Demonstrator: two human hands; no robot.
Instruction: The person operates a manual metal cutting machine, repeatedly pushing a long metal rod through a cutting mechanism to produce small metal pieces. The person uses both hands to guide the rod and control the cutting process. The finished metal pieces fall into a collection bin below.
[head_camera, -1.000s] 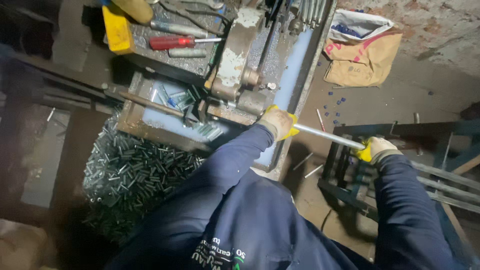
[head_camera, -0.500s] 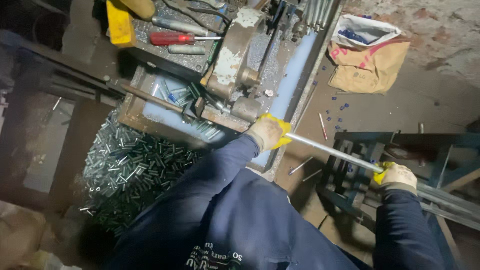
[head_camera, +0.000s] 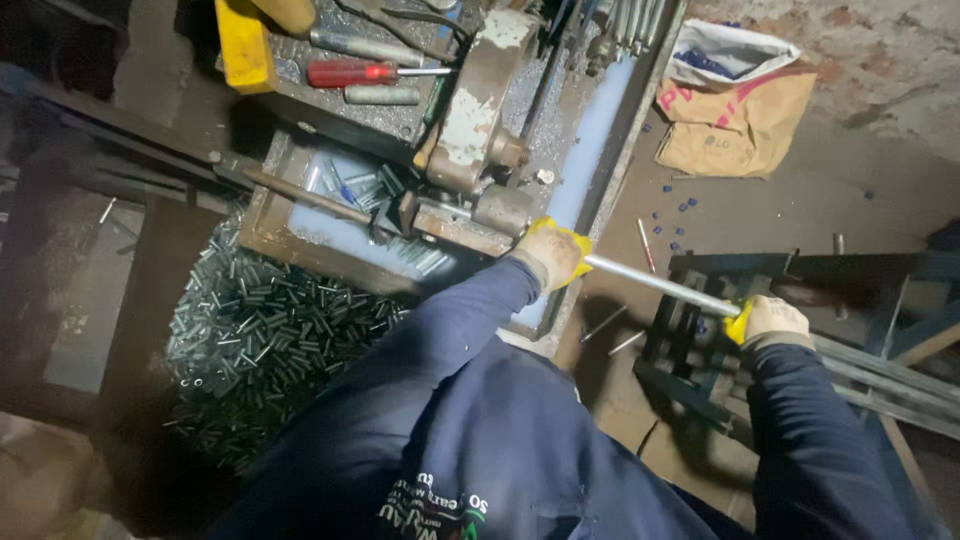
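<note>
Because the thin steel rod (head_camera: 660, 284) is long, stiff and smooth, both gloved hands, left hand (head_camera: 553, 255) and right hand (head_camera: 770, 318), close their fingers around it, well apart.

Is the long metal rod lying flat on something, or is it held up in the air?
Held up. The metal rod spans between the left hand and the right hand, above the floor.

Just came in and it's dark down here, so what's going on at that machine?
A person in gloves holds a long metal rod with both hands: the left hand grips it by the cutting machine, the right hand further back over a dark metal rack. A heap of short cut metal pieces lies below the machine's tray.
</note>
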